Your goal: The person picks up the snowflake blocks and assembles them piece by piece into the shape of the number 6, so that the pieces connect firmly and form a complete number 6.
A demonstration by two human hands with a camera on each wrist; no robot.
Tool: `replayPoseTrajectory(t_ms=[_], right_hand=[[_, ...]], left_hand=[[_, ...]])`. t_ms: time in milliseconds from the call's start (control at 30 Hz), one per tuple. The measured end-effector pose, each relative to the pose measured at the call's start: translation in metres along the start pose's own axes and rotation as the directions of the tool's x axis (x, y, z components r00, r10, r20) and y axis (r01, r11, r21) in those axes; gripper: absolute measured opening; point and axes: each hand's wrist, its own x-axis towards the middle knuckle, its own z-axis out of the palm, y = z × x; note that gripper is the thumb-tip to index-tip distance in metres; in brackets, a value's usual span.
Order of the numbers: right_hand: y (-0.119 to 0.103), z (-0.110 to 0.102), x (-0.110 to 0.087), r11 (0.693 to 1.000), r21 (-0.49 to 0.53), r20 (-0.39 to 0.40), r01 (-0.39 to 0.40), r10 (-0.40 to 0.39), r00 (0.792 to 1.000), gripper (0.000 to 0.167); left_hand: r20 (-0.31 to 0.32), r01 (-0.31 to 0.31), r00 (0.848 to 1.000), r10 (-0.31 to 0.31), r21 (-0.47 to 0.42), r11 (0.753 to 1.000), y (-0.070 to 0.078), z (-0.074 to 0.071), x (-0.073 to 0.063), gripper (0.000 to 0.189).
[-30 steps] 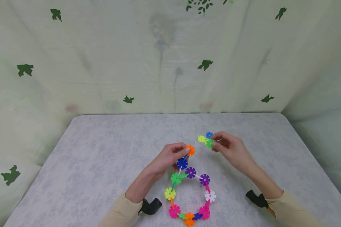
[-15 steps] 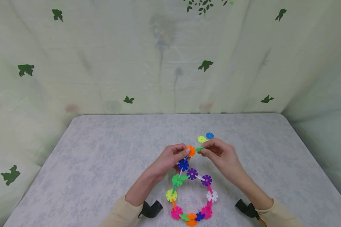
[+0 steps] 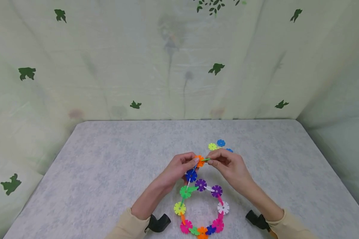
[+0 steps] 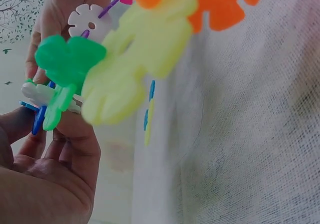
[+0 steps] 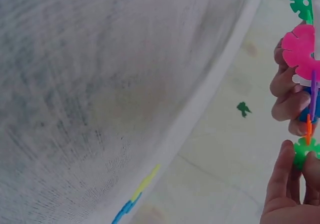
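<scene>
Notched plastic flower discs are joined edge to edge in a ring, with a branch rising from its upper left. My left hand (image 3: 175,169) pinches the orange disc (image 3: 200,161) at the branch's tip, beyond a dark blue disc (image 3: 191,175). Opposite it, my right hand (image 3: 231,167) pinches a green disc (image 3: 206,159) between thumb and fingertips. This disc is edge-on in the head view, its rim right at the orange disc's right side. In the right wrist view the green disc (image 5: 301,153) meets the orange one (image 5: 308,129) crosswise. The ring's yellow disc (image 4: 140,54) looms in the left wrist view.
Just beyond my right hand lie loose discs, one yellow (image 3: 212,146) and one blue (image 3: 221,143), with another blue one (image 3: 229,150) partly hidden by the hand. Grey cloth covers the table (image 3: 122,149). A pale curtain (image 3: 107,66) hangs behind its far edge.
My right hand has brought the green disc from the loose discs left and nearer to the orange disc, turning it edge-on. My left hand keeps its grip, nearly still.
</scene>
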Motion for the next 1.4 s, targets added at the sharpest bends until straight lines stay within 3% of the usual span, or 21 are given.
replayPoseTrajectory(t_ms=[233,467,567,733,833,1000,1167,1400], right_hand=[[0.0,-0.006,0.0,0.987,-0.121,0.038,-0.107,0.113,0.993,0.02],[0.015,-0.039,0.006,0.963,-0.167,0.068,-0.21,0.223,0.972,0.022],[0.024,-0.056,0.014,0.934,-0.259,0.073,-0.244,0.271,0.96,0.024],[0.041,-0.076,0.028,0.85,-0.478,0.089,-0.222,0.299,0.95,0.023],[0.05,-0.083,0.034,0.808,-0.541,0.105,-0.232,0.339,0.935,0.023],[0.064,-0.087,0.038,0.769,-0.582,0.135,-0.264,0.412,0.901,0.028],[0.073,-0.089,0.041,0.768,-0.597,0.169,-0.234,0.405,0.899,0.03],[0.071,-0.091,0.04,0.8,-0.553,0.168,-0.233,0.381,0.909,0.021]], left_hand=[[-0.02,0.002,1.0,-0.002,0.01,1.0,0.0,0.003,0.001,0.034],[-0.037,0.011,0.999,-0.01,0.008,1.0,0.0,0.001,-0.003,0.028],[-0.035,0.012,0.999,-0.011,0.004,1.0,0.001,-0.001,-0.004,0.026],[-0.027,0.004,1.0,-0.004,-0.001,1.0,-0.001,-0.002,-0.004,0.032],[-0.026,0.005,1.0,-0.005,-0.003,1.0,-0.002,-0.002,-0.003,0.035],[-0.024,0.011,1.0,-0.011,-0.004,1.0,-0.003,-0.002,-0.002,0.033],[-0.031,0.021,0.999,-0.021,0.006,1.0,-0.004,-0.002,-0.002,0.025],[-0.039,0.035,0.999,-0.035,-0.001,0.999,-0.003,-0.002,-0.001,0.025]])
